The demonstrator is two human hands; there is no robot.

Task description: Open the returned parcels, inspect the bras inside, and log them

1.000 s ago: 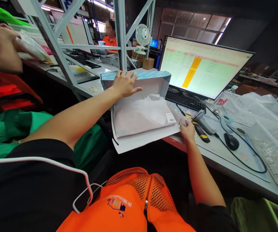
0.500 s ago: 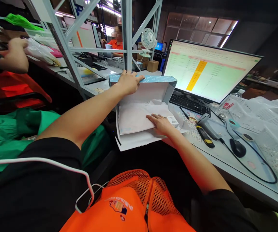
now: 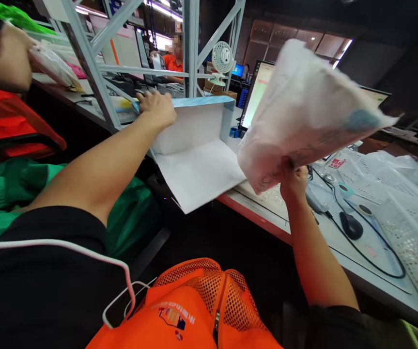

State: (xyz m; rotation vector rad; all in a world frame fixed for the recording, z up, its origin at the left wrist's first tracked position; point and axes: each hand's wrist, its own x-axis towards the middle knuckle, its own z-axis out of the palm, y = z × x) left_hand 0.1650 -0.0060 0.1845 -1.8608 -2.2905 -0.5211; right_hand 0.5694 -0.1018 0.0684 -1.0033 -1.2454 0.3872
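Note:
My left hand [image 3: 156, 107] grips the top edge of a cardboard box [image 3: 201, 169], white inside with a light blue printed outer side. Its lid lies folded open toward me, and no contents show inside. To the right, my right hand [image 3: 295, 182] is closed on the lower edge of a whitish, semi-clear plastic package [image 3: 303, 106] with dark print. The package is tilted up above the desk and covers much of the monitor [image 3: 257, 92].
On the desk lie a barcode scanner [image 3: 314, 199], a black mouse [image 3: 351, 226] with its cable, and a white perforated basket [image 3: 412, 247]. A metal frame post [image 3: 191, 48] rises behind the box. Another person's arm [image 3: 7, 63] reaches in at the far left.
My right hand has lifted the package out of the box, up and to the right. The box and my left hand have shifted left.

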